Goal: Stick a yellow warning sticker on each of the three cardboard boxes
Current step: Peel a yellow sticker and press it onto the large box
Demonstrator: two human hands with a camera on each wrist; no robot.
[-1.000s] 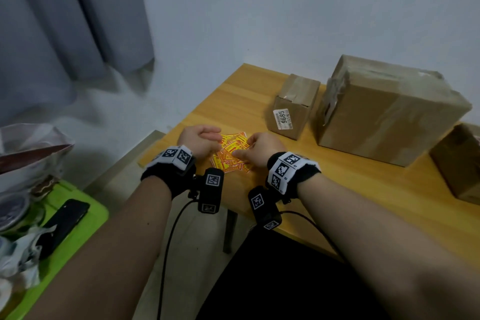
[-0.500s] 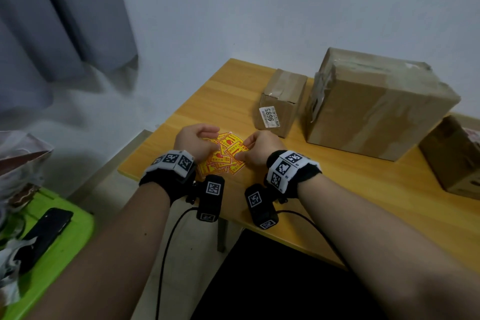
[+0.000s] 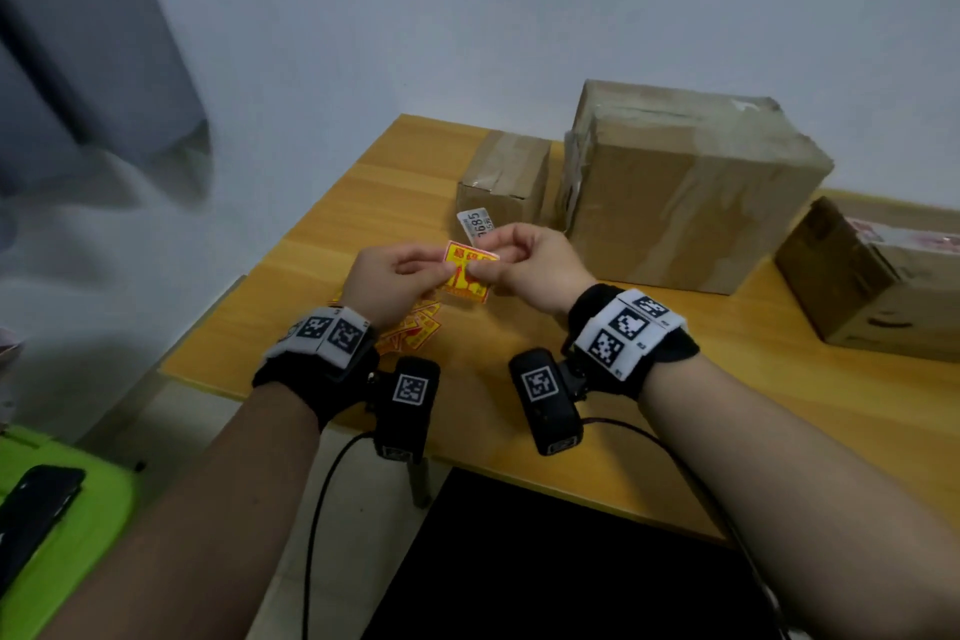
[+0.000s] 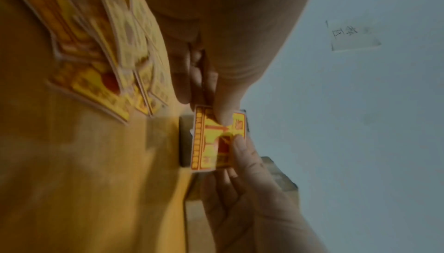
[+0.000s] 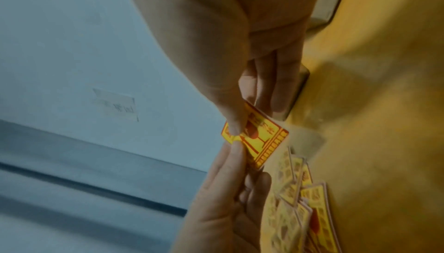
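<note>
- The left hand (image 3: 387, 283) and right hand (image 3: 524, 265) each pinch the same yellow warning sticker (image 3: 467, 278), thumb on its printed face and fingers behind; the sticker hangs in the air between the two grips, above the bench (image 3: 727, 395).
- Just below the left grip lies the loose pile of stickers (image 3: 410, 327) on the bench. Past the right grip stands the small cardboard box (image 3: 501, 182), with the large cardboard box (image 3: 685, 187) beside it and a third box (image 3: 878, 286) well off to the right.
- The sticker looks thin and light and bends easily (the wrist views show it slightly curved between the thumbs), so a tight squeeze would likely crease it.
- Probably the backing has yet to be peeled: best started at a corner, one grip holding the backing and the other lifting the printed layer.
- Once bare, the glue side should be held by the edges only, or it may stick to the fingers or fold onto itself.
- No box shows a yellow sticker on the faces in view.
</note>
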